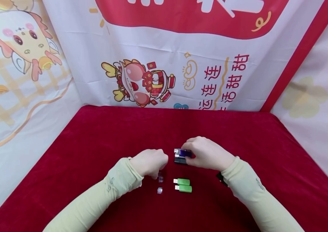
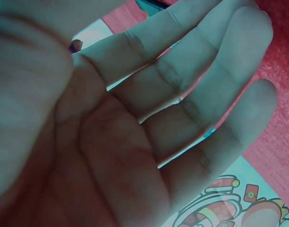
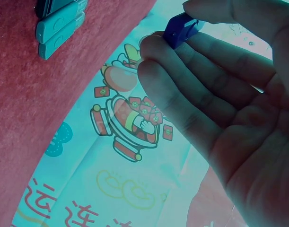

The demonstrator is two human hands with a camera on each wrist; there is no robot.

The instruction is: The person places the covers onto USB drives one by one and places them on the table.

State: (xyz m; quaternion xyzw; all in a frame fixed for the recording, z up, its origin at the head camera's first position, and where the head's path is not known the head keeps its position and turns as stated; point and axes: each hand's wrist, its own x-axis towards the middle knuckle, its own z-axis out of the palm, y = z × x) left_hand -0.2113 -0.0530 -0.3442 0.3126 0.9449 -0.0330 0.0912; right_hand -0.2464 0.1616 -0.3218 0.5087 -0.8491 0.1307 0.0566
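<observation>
My right hand (image 1: 207, 153) pinches a blue-purple USB stick (image 3: 181, 29) between thumb and fingertips; in the head view its silver end points left. Right by it, a black stick (image 1: 180, 160) lies on the cloth, partly behind the fingers. Nearer me are two green USB sticks (image 1: 183, 181), side by side with silver plugs to the left. To the left, my left hand (image 1: 149, 162) hovers low, one digit pointing down beside a small clear cap (image 1: 160, 179). Its fingers (image 2: 224, 71) look loosely extended in the left wrist view, the palm bare. Another clear cap (image 1: 159, 190) lies closer to me.
A dark red cloth (image 1: 117, 125) covers the table. White printed fabric (image 1: 88, 74) hangs along the back and both sides. A small dark object (image 1: 221, 178) shows beside the right sleeve, partly hidden by it.
</observation>
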